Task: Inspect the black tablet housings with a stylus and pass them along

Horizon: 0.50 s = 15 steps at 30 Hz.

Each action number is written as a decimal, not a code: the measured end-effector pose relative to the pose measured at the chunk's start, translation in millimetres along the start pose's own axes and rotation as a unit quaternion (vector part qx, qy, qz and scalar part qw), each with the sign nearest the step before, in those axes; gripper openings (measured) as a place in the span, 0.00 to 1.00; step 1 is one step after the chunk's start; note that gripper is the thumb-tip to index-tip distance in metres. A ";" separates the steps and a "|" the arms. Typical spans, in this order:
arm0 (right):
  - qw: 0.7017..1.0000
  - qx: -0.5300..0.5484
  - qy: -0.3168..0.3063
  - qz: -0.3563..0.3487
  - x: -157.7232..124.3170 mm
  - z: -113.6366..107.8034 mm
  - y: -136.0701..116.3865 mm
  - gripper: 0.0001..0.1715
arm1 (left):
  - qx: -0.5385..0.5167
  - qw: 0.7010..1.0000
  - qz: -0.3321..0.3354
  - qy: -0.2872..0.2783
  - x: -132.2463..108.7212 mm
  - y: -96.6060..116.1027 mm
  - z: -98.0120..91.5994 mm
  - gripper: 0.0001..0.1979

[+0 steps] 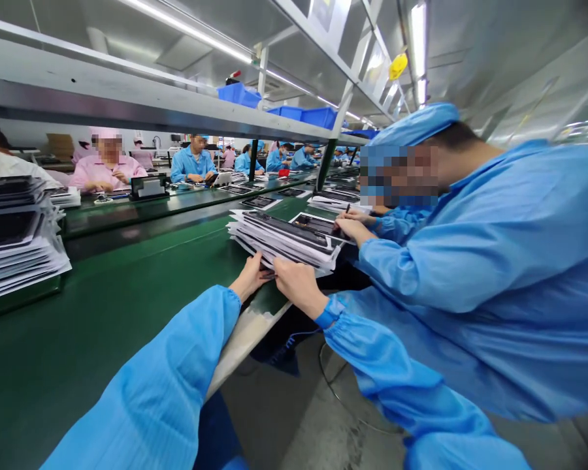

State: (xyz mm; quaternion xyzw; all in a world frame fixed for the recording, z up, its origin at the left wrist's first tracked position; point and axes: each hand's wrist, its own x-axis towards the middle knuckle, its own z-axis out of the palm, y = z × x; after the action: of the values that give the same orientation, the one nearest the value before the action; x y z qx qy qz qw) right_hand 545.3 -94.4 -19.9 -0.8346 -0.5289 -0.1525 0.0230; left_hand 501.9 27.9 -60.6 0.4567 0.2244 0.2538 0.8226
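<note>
A stack of dark flat panels layered with white sheets (284,240) lies on the green bench near its front edge. My left hand (251,277) is at the near left corner of this stack, its fingers closed against the lower layers. Close beside it, my right hand (296,282) has its fingers curled on the stack's near side, by the bottom sheets. The fingertips of both hands are partly hidden, and the two hands almost touch. Behind the stack, a separate dark panel with a white border (316,223) lies under a co-worker's hands.
A co-worker in blue (490,222) sits close on the right. Another tall stack of panels (19,241) stands at the left on the green bench (127,294). A metal shelf (151,121) with blue bins (239,96) runs overhead. More people work across the bench.
</note>
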 end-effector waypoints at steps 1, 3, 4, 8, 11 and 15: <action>1.000 0.023 0.008 -0.007 -0.8 5.1 -5.7 0.18 | -0.015 1.000 0.005 0.004 3.2 0.7 -0.1 0.18; 0.996 0.077 0.030 -0.020 -6.6 15.1 -14.6 0.17 | -0.038 0.999 0.018 0.010 7.6 0.9 -0.9 0.17; 0.993 0.108 0.046 -0.024 -11.1 18.5 -16.2 0.16 | -0.047 0.999 0.024 0.012 9.0 0.5 -1.5 0.17; 0.957 0.243 0.155 0.004 -28.6 13.1 8.4 0.14 | -0.066 0.997 0.028 0.022 12.4 -1.5 -3.5 0.17; 0.901 0.326 0.267 0.102 -26.8 -9.4 49.3 0.18 | -0.074 0.996 0.020 0.038 11.4 -1.5 -2.8 0.18; 0.827 0.434 0.300 0.193 -11.1 -38.6 78.0 0.23 | -0.085 0.995 0.027 0.048 1.0 1.1 -0.9 0.18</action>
State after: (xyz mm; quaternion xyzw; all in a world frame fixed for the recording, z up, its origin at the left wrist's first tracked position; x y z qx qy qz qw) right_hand 601.4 -146.1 23.3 -0.7366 -0.3355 -0.1422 0.5697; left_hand 501.9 29.6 -60.2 0.3780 0.2284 0.3161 0.8397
